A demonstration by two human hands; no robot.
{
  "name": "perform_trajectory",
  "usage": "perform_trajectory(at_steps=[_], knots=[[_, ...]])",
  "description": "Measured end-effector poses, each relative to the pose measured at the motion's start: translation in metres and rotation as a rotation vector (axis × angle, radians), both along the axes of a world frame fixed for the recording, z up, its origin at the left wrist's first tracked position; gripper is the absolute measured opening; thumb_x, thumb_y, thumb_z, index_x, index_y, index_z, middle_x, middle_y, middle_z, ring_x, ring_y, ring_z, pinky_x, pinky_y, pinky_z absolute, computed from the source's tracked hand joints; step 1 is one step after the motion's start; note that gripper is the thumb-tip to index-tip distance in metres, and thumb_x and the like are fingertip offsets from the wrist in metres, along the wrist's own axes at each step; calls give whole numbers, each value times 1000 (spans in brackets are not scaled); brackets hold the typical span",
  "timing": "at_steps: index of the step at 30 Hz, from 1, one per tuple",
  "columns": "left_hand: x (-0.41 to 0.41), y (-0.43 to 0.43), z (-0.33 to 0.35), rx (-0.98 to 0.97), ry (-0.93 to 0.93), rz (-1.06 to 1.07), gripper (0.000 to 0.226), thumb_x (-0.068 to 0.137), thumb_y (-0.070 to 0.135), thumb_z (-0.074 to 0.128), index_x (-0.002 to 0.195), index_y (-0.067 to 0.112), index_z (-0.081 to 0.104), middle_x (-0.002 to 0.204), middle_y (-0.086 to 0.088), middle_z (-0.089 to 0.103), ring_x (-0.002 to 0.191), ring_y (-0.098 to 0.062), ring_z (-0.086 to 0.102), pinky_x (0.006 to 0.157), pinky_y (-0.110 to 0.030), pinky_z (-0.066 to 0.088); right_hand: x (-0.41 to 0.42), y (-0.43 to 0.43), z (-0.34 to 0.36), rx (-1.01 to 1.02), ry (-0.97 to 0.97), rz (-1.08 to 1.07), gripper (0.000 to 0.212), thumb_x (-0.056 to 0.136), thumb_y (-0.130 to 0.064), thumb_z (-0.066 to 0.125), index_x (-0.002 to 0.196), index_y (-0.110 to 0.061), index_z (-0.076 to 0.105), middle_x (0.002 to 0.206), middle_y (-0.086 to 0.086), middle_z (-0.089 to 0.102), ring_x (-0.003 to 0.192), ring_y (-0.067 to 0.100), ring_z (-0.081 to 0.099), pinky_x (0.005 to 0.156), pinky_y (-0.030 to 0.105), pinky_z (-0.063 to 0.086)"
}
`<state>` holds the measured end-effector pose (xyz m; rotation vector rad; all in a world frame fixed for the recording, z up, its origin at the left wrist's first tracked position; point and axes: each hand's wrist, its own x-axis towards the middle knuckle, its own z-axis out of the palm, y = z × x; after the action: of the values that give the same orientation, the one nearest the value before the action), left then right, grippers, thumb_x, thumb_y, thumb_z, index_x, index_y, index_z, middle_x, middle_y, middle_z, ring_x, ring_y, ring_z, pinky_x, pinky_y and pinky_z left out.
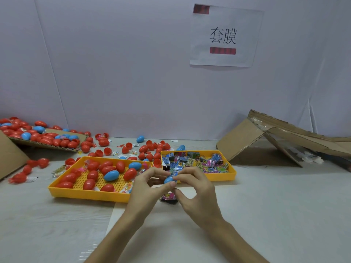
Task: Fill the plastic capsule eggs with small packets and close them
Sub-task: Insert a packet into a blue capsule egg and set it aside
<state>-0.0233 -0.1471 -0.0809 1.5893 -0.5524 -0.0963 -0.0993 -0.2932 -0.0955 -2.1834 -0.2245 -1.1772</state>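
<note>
Both hands (152, 184) around blue capsule egg (168, 180)

A single head-worn wide-angle camera looks forward and slightly down across the desk (266, 215), close above its near edge, facing the white wall (133, 73) behind its far edge.

The egg (169, 180) between the fingers was blue. The left tray (89, 193) was yellow with a dotted floor and held red eggs (92, 175) and two blue ones. The right tray (222, 176), also yellow, held packets (197, 162) printed in blue, pink, yellow and black. The cardboard (245, 137) was brown, and the wall sign (224, 36) was white with black characters and red bars.
</note>
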Motion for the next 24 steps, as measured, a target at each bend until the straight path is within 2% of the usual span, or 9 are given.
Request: perform_trajectory(at_steps=[3,8,13,15,19,24], knots=[[0,-1,-1,3,-25,29,22,75,21,87,91,23,72,90,12,74,88,-7,70,71,-22,58,0,1,-1,-8,-12,-6,28,78,-8,82,104,-14,74,106,-5,61,105,0,58,87,11,49],[-2,-1,-1,-11,-35,41,27,74,20,87,94,23,70,88,17,71,87,-3,68,66,-15,55,1,3,-3,12,5,9,26,80,-6,82,104,-11,76,104,-3,66,99,4,63,79,24,59],[-2,0,0,-20,-27,27,23,73,14,88,87,16,70,86,9,73,85,-7,69,67,-18,56,0,3,-1,42,28,52,25,80,-7,80,103,-12,73,106,-4,63,101,7,62,80,27,59],[-2,0,0,-40,-17,18,23,72,12,88,84,13,69,84,4,73,85,-10,70,67,-20,56,-1,4,0,37,25,50,29,79,-10,80,106,-13,72,108,-5,62,105,6,61,83,26,58],[-3,-1,0,-52,-29,23,23,72,11,89,81,12,67,81,5,72,84,-8,70,66,-17,55,-1,7,1,30,30,0,41,75,-20,82,114,-15,70,113,-8,57,111,-3,54,89,10,48],[-5,-1,1,-107,-30,-5,24,72,16,88,83,13,67,82,5,71,86,-10,69,67,-16,55,-1,9,-1,6,-16,-44,38,77,-9,83,113,-12,73,106,-1,63,104,0,58,87,12,49]])
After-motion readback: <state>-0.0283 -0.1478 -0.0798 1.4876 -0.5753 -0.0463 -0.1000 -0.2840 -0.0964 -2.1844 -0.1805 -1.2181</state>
